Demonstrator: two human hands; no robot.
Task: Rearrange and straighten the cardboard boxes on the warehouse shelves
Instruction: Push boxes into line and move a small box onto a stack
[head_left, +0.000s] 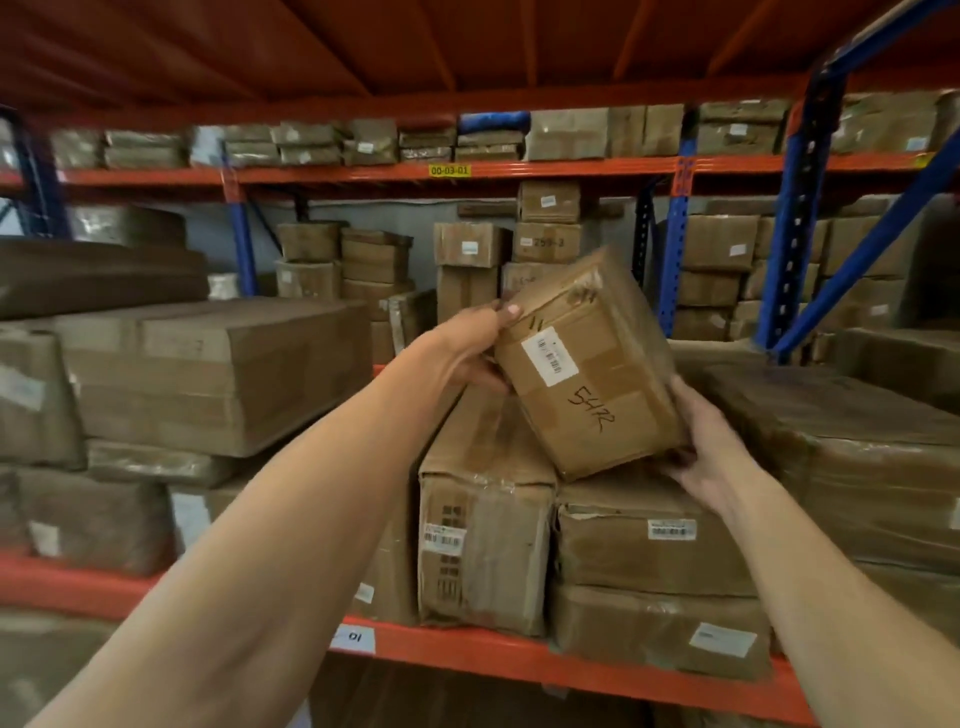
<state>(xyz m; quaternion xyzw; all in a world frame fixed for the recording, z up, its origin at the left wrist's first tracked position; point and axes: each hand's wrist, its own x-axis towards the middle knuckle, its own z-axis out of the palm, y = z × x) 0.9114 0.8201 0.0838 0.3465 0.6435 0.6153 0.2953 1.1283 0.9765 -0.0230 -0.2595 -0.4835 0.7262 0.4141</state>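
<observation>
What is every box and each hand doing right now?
Small box: tilted, gripped by both hands above the stack.
Left hand: shut on the small box's upper left edge.
Right hand: shut on the small box's lower right corner.
Upright box: standing on end on the shelf, under the small box.
Two flat boxes: stacked, lying level.
Big box: lying askew on the left pile.
Shelf beam: level.

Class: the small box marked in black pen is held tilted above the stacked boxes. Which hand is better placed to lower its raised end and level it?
Probably the left hand: it grips the raised upper corner of the small box, while the right hand supports the low corner from beneath.
</observation>
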